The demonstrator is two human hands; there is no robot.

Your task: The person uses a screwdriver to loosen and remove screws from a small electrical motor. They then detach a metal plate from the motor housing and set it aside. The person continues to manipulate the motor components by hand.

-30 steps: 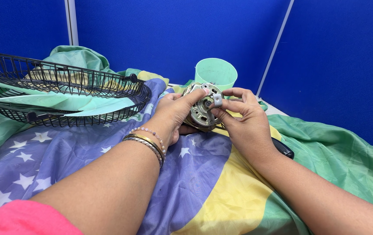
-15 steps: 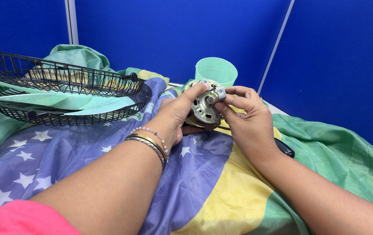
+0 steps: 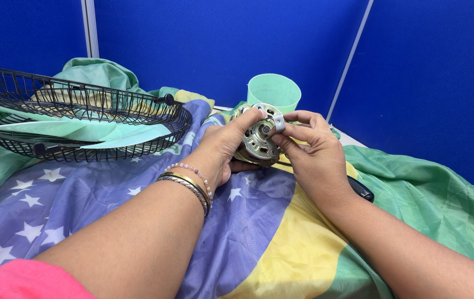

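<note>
- While both hands meet over the middle of the table, the left hand (image 3: 223, 145) cradles a round metal fan motor (image 3: 258, 134) from the side, fingers curled around its rim and the thumb up on the top edge.
- Right hand (image 3: 311, 152) comes in from the other side, thumb and forefinger pinched narrow on a small grey metal bracket (image 3: 278, 123) that sits right against the motor's face, next to the centre shaft. The rest of those fingers are folded under the motor, so both hands are basically closed on it.
- The motor itself is held up just above the cloth, tilted so its face looks back toward the camera, directly in front of a pale green plastic cup-shaped housing (image 3: 274, 91) that stands behind it.
- Left wrist has a few bangles and a bead bracelet (image 3: 188, 181), and there's a bit of pink sleeve (image 3: 21, 282) at the bottom corner.
- Everything sits on a flag-patterned cloth (image 3: 137, 221) with a blue starred patch, yellow and green areas.
- Off to the left, well apart from the hands, is a black wire fan guard (image 3: 76, 119) lying like a basket, with light green fan blades (image 3: 82, 133) resting inside it.
- A black handle-like thing (image 3: 360, 189) pokes out from behind the right wrist; can't tell what it is.
- Blue partition walls (image 3: 203, 44) close off the back.
</note>
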